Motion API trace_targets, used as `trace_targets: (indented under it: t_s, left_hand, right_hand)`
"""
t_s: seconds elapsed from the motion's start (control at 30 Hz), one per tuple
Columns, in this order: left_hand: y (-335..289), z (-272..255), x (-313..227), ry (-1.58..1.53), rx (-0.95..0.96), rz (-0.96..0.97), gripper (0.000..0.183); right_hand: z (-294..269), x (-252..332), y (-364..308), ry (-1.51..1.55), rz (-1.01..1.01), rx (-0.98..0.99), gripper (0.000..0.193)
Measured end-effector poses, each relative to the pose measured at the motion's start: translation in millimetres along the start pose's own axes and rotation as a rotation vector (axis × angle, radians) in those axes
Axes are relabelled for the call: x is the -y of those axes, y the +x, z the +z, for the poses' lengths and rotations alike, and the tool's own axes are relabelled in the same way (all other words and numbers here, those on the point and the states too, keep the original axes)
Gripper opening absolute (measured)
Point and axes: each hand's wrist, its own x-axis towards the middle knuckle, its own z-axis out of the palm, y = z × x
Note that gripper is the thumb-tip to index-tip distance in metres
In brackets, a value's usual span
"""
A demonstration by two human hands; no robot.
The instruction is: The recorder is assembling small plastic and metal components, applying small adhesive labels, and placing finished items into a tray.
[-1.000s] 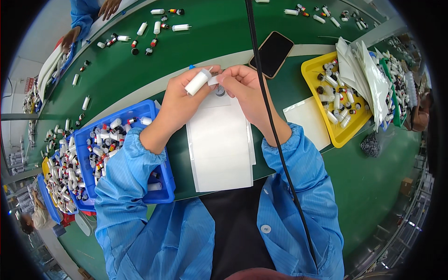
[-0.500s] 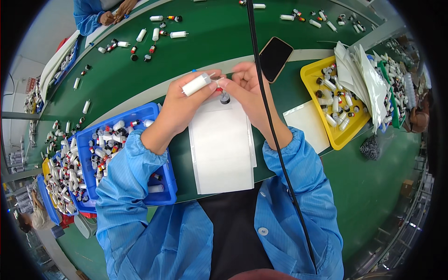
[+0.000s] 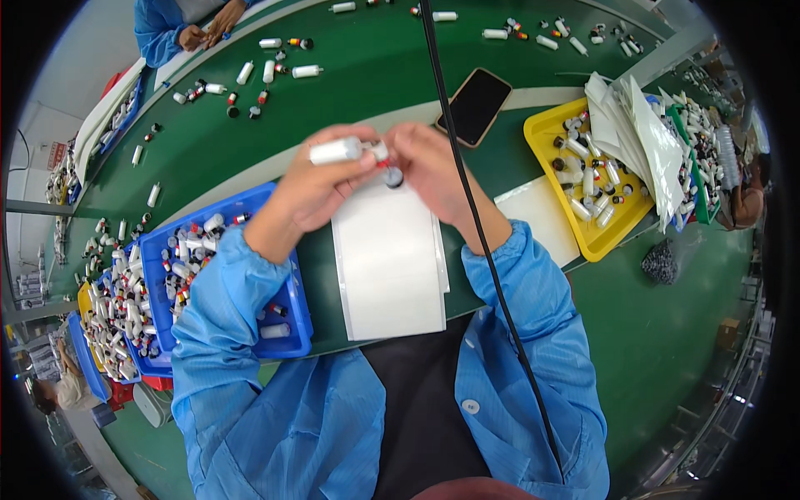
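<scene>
My left hand (image 3: pixel 307 187) is closed around a white plastic cylinder (image 3: pixel 336 151), which lies nearly level across its thumb and fingers. Beside the cylinder's right end, a small piece with a red band and a dark round cap (image 3: pixel 393 177) hangs between my two hands. My right hand (image 3: pixel 433 171) has its fingers curled in at that piece; motion smears the fingertips, so what they grip is unclear. Below both hands lies a white sheet (image 3: pixel 390 267) on the green table.
A blue bin (image 3: pixel 302 321) full of white cylinders and capped pieces stands left. At right is a yellow tray (image 3: pixel 597 250) with similar parts and white sheets (image 3: pixel 637 150). A phone (image 3: pixel 477 107) lies beyond my right hand; a black cable (image 3: pixel 486 225) crosses the view. Across the table, another person's hands (image 3: pixel 208 29) show.
The fingers of my right hand, spread before, have curled in toward the small piece. The cylinder in my left hand has tipped closer to level. The whole view has shifted slightly.
</scene>
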Motion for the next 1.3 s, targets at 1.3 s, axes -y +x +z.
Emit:
trace_targets:
  t_s: [1.3]
  left_hand:
    - [64.6, -186.0, -134.1, 0.824, -0.562, 0.189, 0.047]
  right_hand:
    - [27.4, -9.9, -49.0, -1.977, -0.408, -0.097, 0.035]
